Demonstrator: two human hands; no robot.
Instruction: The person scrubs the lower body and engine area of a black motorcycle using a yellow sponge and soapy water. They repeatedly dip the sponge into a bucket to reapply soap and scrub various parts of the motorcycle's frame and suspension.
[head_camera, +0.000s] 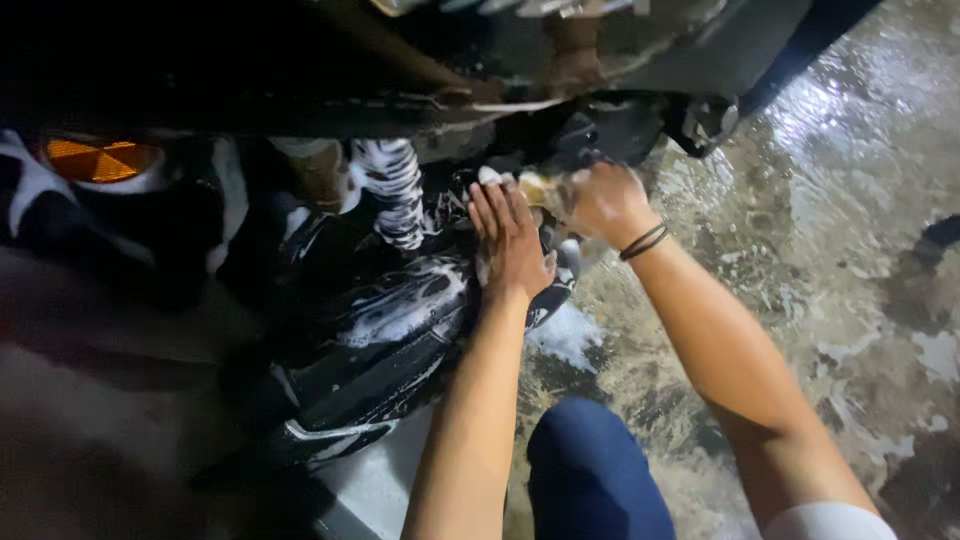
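I am crouched beside a black motorcycle, looking at its soapy rear part. My left hand (509, 240) lies flat, fingers together and stretched, against a foam-covered black panel (400, 320). My right hand (600, 200) is closed around a yellowish soapy sponge (535, 187) and presses it into the dark parts just above the left hand. A black band circles my right wrist. A foam-covered coil spring shock absorber (395, 190) stands just left of the hands.
An orange reflector (100, 160) glows at the far left. The concrete floor (830, 200) is wet, with suds (565, 335) pooled below the hands. My knee in blue trousers (590, 470) is at the bottom centre. Dark bike underside fills the top.
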